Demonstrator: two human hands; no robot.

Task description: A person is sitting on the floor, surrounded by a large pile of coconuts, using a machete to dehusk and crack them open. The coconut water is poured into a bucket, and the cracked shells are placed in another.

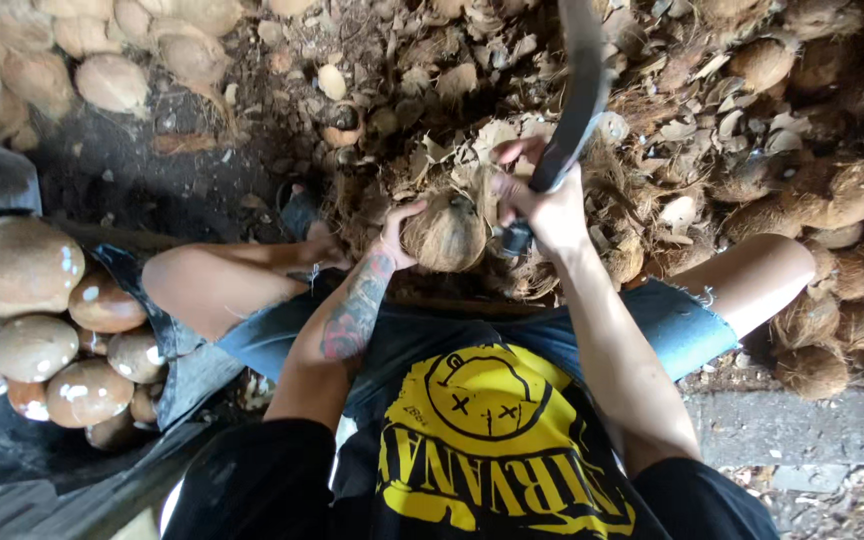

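While the person sits with knees apart over a litter of husk scraps, I record the left hand (395, 232) cupped against the near-left side of a round, brown, fibrous coconut (445, 234), fingers (410, 210) curled and pressed to its shell, thumb side uppermost; I judge this grip steadies the nut against the ground so it cannot roll. The coconut sits between the two hands, just ahead of the denim shorts (677, 322), low in the gap between the legs. The right hand (544, 200) is wrapped tight about the dark handle of a long, curved, dark metal blade (580, 92), fingers clenched round the grip; the blade rises away from the nut toward the top of the view, its edge side facing the coconut. Whether the blade touches the shell I cannot tell. The coconut looks mostly stripped: rough tan fibre clings to it, with a paler, ragged patch at its top. Loose husk pieces (472, 70) lie heaped beyond it. To the right stands a pile of shaggy, unhusked brown coconuts (832, 190); to the left, a cluster of smooth, glossy, pale-brown cleaned nuts (42, 340) rests on dark sheeting.
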